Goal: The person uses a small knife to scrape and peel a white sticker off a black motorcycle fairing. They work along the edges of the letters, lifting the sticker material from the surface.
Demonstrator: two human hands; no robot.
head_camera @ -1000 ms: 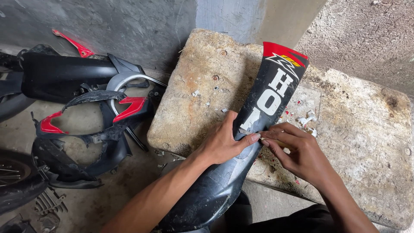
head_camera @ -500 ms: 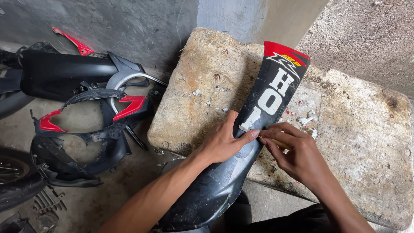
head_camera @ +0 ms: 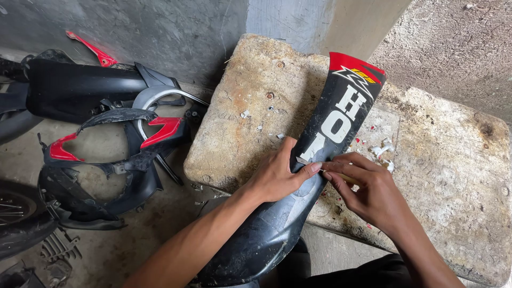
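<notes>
A person's two bare hands work on a long black motorcycle panel (head_camera: 298, 213) with white lettering and a red tip, laid at a slant across a worn stone slab (head_camera: 240, 122) that serves as a bench. The panel's red end points to the far right; its broad black end hangs off the slab's near edge, toward the person. The left hand (head_camera: 277, 176) lies flat on the panel's left side, fingers together and pressed down, thumb touching the edge of the white sticker. The right hand (head_camera: 373, 192) meets it from the right, fingers pinched together at the sticker's lower edge around something small; what it is cannot be told. White and red scraps (head_camera: 383, 150) lie scattered on the slab just right of the panel. On the floor (head_camera: 160, 234) to the left, well apart from the hands, sits a heap of black and red motorcycle parts (head_camera: 106, 154) against a grey wall (head_camera: 176, 37).
</notes>
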